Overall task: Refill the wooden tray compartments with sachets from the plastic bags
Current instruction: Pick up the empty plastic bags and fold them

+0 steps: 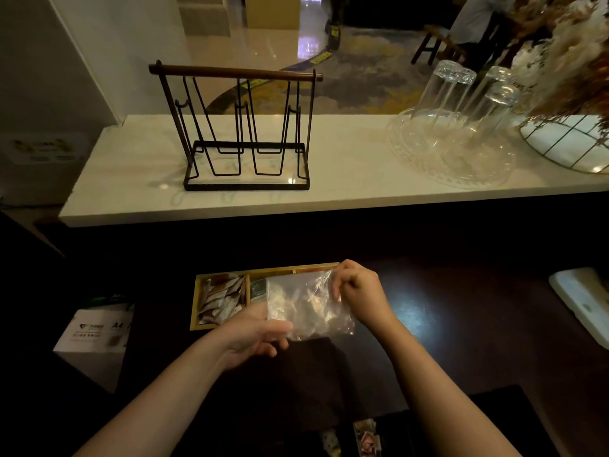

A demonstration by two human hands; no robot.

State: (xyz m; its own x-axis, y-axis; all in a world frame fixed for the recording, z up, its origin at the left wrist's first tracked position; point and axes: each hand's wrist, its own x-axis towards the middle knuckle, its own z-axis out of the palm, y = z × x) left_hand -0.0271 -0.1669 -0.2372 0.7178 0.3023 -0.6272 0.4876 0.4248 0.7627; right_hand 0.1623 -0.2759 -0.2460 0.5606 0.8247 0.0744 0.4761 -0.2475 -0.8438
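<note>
You've got a clear plastic bag (309, 305) held up over the wooden tray (197, 305), which sits on the dark table (461, 324). Your left hand (253, 334) supports the bag's lower left corner, fingers (280, 326) curled closed on the plastic; your right hand (357, 288) pinches its top right edge, fingers clamped together on it. Looks like you're opening the bag or about to tip it.

Progress: the left compartment already holds a pile of pale sachets (220, 301). The next compartment shows a dark packet (258, 286) at its edge; the rest is hidden behind the bag (can't tell how full). So partly done at best, with this bag's contents not yet in the tray.

Room: dim. Behind the table a white ledge (131, 179) carries a black wire rack (244, 133) with a wooden handle, upturned glasses (461, 100) on a clear tray, and a wire basket (566, 146) of dried flowers. A white paper box (95, 328) sits at left.
</note>
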